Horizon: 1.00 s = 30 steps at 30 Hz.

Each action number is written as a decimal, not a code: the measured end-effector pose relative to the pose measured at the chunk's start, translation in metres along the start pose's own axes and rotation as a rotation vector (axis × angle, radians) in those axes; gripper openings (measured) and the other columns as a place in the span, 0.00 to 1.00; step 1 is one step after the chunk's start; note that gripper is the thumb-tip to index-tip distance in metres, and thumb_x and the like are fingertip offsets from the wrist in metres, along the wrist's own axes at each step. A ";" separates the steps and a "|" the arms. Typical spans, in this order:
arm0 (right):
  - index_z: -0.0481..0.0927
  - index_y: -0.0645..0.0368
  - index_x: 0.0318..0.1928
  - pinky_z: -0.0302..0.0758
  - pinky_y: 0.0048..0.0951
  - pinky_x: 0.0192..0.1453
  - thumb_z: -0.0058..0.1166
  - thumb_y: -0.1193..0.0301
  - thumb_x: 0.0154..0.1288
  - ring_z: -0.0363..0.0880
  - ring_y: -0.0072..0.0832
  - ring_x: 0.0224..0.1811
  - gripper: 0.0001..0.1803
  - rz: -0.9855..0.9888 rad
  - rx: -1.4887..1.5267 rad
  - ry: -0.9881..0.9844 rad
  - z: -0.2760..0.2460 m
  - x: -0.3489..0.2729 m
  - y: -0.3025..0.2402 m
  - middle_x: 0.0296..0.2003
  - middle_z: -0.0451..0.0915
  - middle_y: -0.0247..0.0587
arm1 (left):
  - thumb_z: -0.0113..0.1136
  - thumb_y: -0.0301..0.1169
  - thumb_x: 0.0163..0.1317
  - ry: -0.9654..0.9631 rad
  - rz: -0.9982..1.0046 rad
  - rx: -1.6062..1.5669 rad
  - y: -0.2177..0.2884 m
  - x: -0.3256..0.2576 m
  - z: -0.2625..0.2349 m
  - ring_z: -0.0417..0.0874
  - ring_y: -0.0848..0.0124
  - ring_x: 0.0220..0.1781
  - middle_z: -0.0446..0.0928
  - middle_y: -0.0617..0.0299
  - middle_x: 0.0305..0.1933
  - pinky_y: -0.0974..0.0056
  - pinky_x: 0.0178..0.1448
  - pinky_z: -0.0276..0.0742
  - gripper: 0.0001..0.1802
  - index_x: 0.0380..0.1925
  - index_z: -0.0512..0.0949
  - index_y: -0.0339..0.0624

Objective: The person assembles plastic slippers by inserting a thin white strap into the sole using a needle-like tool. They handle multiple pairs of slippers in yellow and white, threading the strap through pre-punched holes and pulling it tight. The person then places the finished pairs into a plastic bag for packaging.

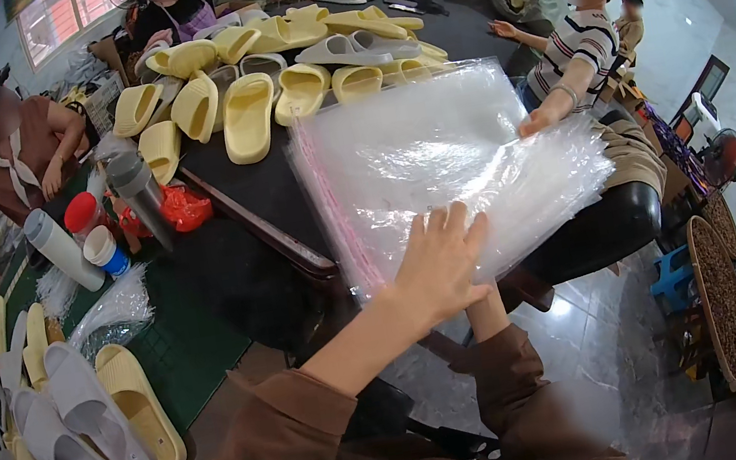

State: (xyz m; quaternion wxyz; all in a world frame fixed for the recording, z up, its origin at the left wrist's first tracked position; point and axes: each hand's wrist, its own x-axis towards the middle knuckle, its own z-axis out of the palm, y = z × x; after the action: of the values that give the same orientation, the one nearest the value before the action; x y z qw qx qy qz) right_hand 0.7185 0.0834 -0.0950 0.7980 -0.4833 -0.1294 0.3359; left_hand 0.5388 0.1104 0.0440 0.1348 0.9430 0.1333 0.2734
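A thick stack of clear plastic bags [412, 141] with a pink strip along its left edge is held out in front of me. My left hand [437, 253] lies on top of its near part, fingers spread over the shiny plastic. Under the near edge goes my right hand [486, 307]; only its wrist area shows, and its fingers are hidden beneath the bags and my left hand. From the right, a co-worker's hand [547, 113] touches the far right side of the same stack.
Yellow and grey slippers [249, 119] are heaped on the dark table beyond. More slippers [138, 406] stand in rows at lower left. A steel flask [135, 185], a white bottle [61, 250] and a paper cup [105, 250] stand left. Several people sit around the table. A black seat [600, 236] is at right.
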 end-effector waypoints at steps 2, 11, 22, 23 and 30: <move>0.69 0.63 0.57 0.71 0.42 0.64 0.41 0.61 0.71 0.73 0.39 0.57 0.21 -0.004 -0.014 -0.016 0.001 -0.009 -0.005 0.55 0.73 0.48 | 0.73 0.46 0.43 0.070 0.055 0.112 0.001 -0.003 0.005 0.66 0.46 0.61 0.66 0.42 0.58 0.47 0.63 0.63 0.46 0.60 0.65 0.37; 0.70 0.63 0.57 0.72 0.44 0.64 0.41 0.62 0.71 0.74 0.39 0.57 0.21 0.079 -0.133 -0.234 0.013 -0.093 -0.022 0.55 0.73 0.48 | 0.71 0.49 0.45 -0.011 0.012 0.166 0.035 -0.049 -0.041 0.63 0.44 0.67 0.66 0.43 0.63 0.38 0.69 0.55 0.48 0.63 0.63 0.35; 0.70 0.63 0.56 0.72 0.45 0.63 0.40 0.62 0.71 0.74 0.39 0.55 0.21 0.476 -0.220 -0.875 0.123 -0.204 0.008 0.54 0.74 0.48 | 0.47 0.37 0.61 0.373 -0.222 0.551 0.080 -0.159 -0.105 0.66 0.43 0.67 0.66 0.44 0.65 0.37 0.67 0.62 0.29 0.61 0.66 0.36; 0.70 0.63 0.56 0.72 0.45 0.63 0.40 0.62 0.71 0.74 0.39 0.55 0.21 0.501 -0.229 -0.936 0.136 -0.214 0.009 0.54 0.74 0.48 | 0.47 0.37 0.61 0.412 -0.253 0.586 0.081 -0.168 -0.112 0.66 0.43 0.67 0.66 0.45 0.65 0.38 0.68 0.61 0.29 0.61 0.66 0.37; 0.70 0.63 0.55 0.72 0.46 0.63 0.39 0.62 0.71 0.74 0.39 0.55 0.21 0.624 -0.197 -1.400 0.250 -0.303 0.002 0.53 0.74 0.49 | 0.49 0.38 0.60 0.660 -0.416 0.845 0.101 -0.250 -0.196 0.68 0.47 0.67 0.68 0.48 0.64 0.40 0.69 0.62 0.27 0.60 0.68 0.42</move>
State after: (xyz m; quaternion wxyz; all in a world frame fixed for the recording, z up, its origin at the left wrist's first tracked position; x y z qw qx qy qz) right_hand 0.3608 0.0546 0.0638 0.3519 -0.2412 -0.4909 0.7596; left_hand 0.2452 -0.0286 0.1165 -0.2513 0.7337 0.4488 0.4439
